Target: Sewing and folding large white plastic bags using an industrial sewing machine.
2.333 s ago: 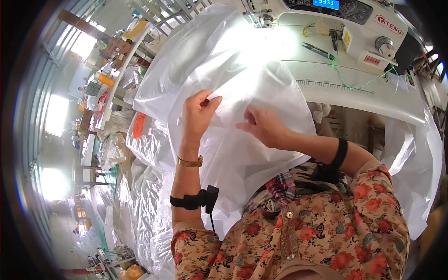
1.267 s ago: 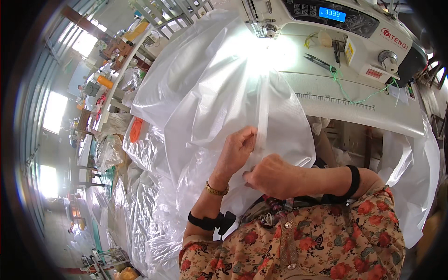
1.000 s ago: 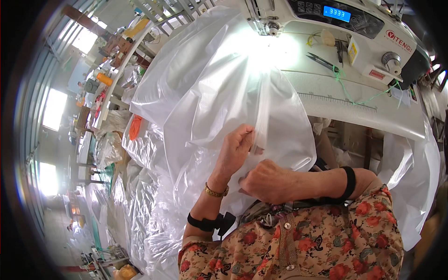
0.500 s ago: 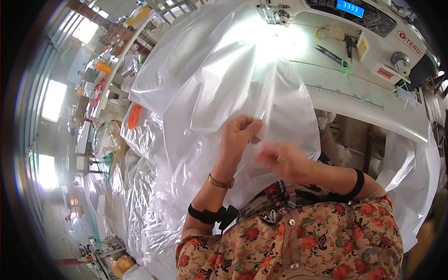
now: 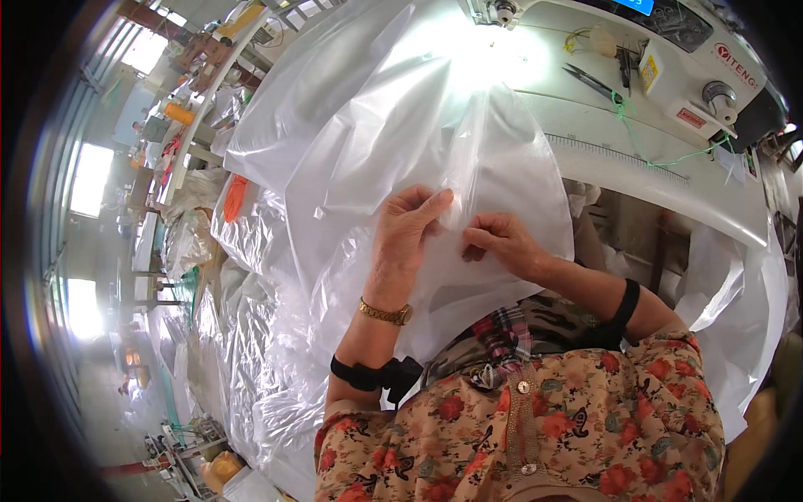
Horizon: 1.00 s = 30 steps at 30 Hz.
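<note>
A large sheet of translucent white plastic (image 5: 368, 159) spreads from under the lit needle area of a sewing machine (image 5: 502, 15) down toward my lap. My left hand (image 5: 406, 224), with a gold watch on its wrist, pinches a fold of the sheet between thumb and fingers. Just to its right, my right hand (image 5: 506, 244) has its fingers curled and pressed together at the same fold. Its grip appears to be on the plastic, though the fingertips partly hide it. Pleats run from both hands up to the needle.
Black snips (image 5: 592, 84) with green thread lie on the machine table (image 5: 577, 117), above a printed ruler strip (image 5: 615, 152). The machine's handwheel (image 5: 719, 99) is at right. Crumpled plastic (image 5: 259, 360) piles up at left, near an orange strip (image 5: 235, 198) and a cluttered shelf (image 5: 205, 92).
My right hand, blurred before, has come up beside my left hand at the fold. My left hand has shifted slightly up and left. The view has tilted a little.
</note>
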### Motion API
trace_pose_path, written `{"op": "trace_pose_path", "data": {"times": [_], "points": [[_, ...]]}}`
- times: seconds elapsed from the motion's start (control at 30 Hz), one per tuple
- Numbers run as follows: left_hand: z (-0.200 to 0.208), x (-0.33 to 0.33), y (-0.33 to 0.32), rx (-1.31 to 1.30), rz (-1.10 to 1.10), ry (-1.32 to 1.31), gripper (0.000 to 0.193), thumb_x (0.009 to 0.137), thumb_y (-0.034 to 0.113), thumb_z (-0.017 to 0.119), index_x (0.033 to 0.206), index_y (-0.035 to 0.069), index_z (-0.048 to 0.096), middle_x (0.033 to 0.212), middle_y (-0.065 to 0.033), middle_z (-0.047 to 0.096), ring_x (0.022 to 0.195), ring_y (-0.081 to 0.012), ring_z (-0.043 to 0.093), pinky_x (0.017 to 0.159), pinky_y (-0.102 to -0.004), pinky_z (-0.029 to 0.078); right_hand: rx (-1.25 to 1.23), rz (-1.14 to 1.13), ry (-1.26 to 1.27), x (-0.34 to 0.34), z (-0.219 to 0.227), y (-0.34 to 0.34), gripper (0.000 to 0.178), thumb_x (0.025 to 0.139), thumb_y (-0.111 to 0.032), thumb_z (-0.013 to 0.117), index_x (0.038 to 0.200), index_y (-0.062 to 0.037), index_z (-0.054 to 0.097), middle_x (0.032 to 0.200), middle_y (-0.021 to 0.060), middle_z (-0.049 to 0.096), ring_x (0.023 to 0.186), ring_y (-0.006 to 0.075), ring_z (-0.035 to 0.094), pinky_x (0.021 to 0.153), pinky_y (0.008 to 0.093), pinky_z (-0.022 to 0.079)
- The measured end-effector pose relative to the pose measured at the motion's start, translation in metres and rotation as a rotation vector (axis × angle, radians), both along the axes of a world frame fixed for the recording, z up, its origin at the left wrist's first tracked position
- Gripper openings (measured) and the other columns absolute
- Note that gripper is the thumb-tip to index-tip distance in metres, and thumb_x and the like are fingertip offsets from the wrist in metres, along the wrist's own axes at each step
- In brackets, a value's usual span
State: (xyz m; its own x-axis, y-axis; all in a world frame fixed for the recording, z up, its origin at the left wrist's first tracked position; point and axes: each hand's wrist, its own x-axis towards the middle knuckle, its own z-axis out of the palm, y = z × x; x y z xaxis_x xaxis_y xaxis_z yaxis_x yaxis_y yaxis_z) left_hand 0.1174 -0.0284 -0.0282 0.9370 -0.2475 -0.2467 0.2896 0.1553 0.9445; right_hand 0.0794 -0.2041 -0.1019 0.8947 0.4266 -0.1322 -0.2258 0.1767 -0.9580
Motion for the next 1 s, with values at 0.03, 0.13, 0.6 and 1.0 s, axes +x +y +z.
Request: {"op": "trace_pose_path", "data": {"times": [0.03, 0.13, 0.6, 1.0], "points": [[0.002, -0.002, -0.001, -0.002, 0.015, 0.015, 0.018, 0.085, 0.02, 0.074, 0.076, 0.006, 0.066, 0.065, 0.0037, 0.058, 0.056, -0.0027, 0.049, 0.053, -0.0181, 0.038, 0.021, 0.001, -0.009, 0.002, 0.001, 0.0, 0.024, 0.098, -0.024, 0.054, 0.088, -0.0041, 0.064, 0.081, 0.001, 0.066, 0.073, 0.0088, 0.059, 0.07, 0.0246, 0.048], [0.007, -0.006, -0.006, -0.022, -0.016, 0.01, 0.017, 0.085, 0.02, 0.074, 0.078, 0.005, 0.067, 0.067, 0.0032, 0.059, 0.058, -0.0034, 0.05, 0.054, -0.0188, 0.039, -0.014, 0.054, -0.009, 0.003, 0.013, -0.002, 0.022, 0.096, -0.022, 0.056, 0.088, -0.0034, 0.064, 0.08, 0.0019, 0.065, 0.074, 0.0093, 0.059, 0.07, 0.0259, 0.048], [0.02, -0.013, -0.018, 0.099, -0.025, -0.281, 0.019, 0.087, 0.014, 0.071, 0.077, 0.004, 0.059, 0.065, 0.0069, 0.048, 0.057, -0.0015, 0.038, 0.05, -0.0203, 0.032, -0.951, -0.68, -0.463, -0.035, -0.011, -0.09, 0.017, 0.088, -0.012, 0.064, 0.087, 0.0002, 0.053, 0.076, 0.0114, 0.056, 0.066, 0.0244, 0.053, 0.062, 0.0343, 0.045], [0.028, -0.018, -0.03, 0.479, -0.168, -0.7, 0.016, 0.089, 0.007, 0.065, 0.079, -0.001, 0.056, 0.062, 0.0032, 0.047, 0.058, -0.0036, 0.039, 0.05, -0.0229, 0.034, -0.627, -0.029, -0.672, -0.034, 0.112, -0.031, 0.015, 0.089, -0.009, 0.059, 0.085, 0.0025, 0.051, 0.07, 0.0197, 0.055, 0.066, 0.0399, 0.055, 0.059, 0.043, 0.044]]}}
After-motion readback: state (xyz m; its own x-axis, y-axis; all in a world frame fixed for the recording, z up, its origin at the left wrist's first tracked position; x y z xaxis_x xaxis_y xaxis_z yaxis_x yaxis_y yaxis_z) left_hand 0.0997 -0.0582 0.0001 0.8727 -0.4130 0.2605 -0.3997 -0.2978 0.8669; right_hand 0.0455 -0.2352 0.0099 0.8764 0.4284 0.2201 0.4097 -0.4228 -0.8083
